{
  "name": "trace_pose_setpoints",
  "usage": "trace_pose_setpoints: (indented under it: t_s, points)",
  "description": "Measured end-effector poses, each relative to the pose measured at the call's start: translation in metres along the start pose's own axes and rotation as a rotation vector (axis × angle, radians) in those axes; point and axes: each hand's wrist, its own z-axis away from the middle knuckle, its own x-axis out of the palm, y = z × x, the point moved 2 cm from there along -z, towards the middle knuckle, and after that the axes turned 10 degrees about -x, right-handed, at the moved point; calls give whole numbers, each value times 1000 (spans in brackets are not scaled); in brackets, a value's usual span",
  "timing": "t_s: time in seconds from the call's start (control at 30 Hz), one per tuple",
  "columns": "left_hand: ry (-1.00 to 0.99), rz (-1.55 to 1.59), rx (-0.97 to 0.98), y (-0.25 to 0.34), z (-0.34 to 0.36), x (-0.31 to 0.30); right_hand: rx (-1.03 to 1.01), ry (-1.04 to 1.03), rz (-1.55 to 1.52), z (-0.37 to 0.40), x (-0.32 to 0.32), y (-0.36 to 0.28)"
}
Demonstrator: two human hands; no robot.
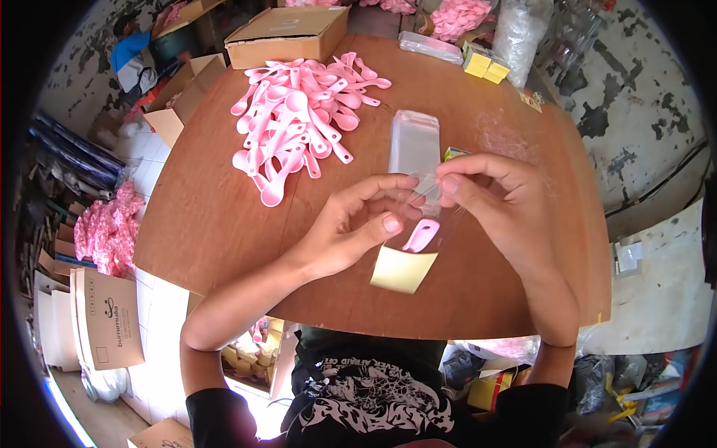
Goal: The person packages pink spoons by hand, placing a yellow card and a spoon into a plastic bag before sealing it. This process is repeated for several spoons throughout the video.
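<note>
The bag pinched between the left hand and the right hand is thin clear plastic film, glossy and slightly creased. The spoon in it is smooth pink plastic. The card at its lower end is matt pale-yellow paper. The heap of spoons is the same plastic, with a soft sheen. The stack of bags is shiny clear film. The worktop looks like brown wood board, smooth and matt. The box is dull brown cardboard. The wall shows rough, flaking paint.

Spoon pile on the table beyond the left hand, stack of bags just behind the right hand, cardboard box behind the pile
</note>
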Motion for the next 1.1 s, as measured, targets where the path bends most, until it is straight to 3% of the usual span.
trace_pose_setpoints:
  t_s: [0.2, 0.27, 0.3, 0.63, 0.77, 0.87, 0.93, 0.97, 1.0, 1.07, 1.1]
  points:
    - [158, -62, -168, -5, -2, 5, -79, 6, -47, 12, 13, 36]
    - [149, -49, -185, -9, -2, 6, -436, -60, 431, 12, 14, 25]
    - [141, -35, -201, -10, -3, 7, -549, -44, 531, 12, 16, 28]
    - [52, -391, -223, -4, 0, 13, -777, -183, 1042, 21, 27, 23]
    - [-21, -648, -126, -4, -1, 14, -801, -248, 1120, 22, 29, 24]
    - [-15, -676, -12, -5, 0, 15, -690, -197, 888, 15, 21, 31]
    - [-2, -668, 39, 0, 2, 17, -534, -103, 500, 11, 12, 37]
    - [2, -563, -69, 4, 4, 17, -401, -70, 373, 12, 7, 34]
    - [4, -457, -178, 5, 5, 17, -402, -72, 377, 12, 2, 30]
    - [17, -333, -117, -5, 4, 12, -119, 109, -22, 11, -18, 31]
    - [31, -212, -57, -8, 3, 10, -162, 113, -82, 6, -36, 32]
